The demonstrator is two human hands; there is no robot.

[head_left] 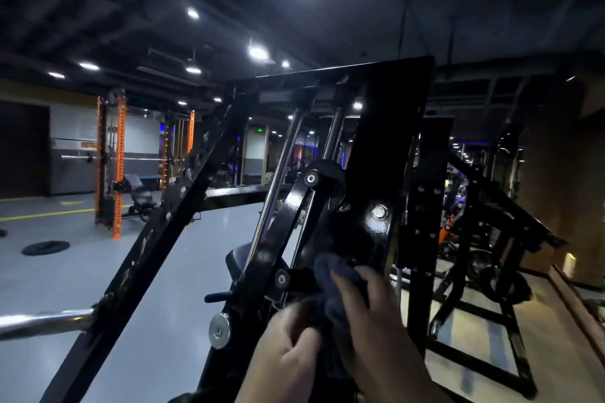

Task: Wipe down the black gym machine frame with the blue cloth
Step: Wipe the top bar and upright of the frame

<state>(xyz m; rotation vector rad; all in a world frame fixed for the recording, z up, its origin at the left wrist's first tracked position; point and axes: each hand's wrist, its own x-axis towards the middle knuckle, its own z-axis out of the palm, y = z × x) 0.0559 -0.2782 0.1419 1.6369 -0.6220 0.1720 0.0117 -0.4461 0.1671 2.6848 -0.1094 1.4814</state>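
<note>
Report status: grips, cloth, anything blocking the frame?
Right grip pressing blue cloth on black frame. Left grip curled just below, hold unclear. Pivot arm and bolt close beside the cloth.

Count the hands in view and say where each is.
2. The left hand is low centre, by the frame; the right hand, beside it, presses the cloth against the frame.
</note>
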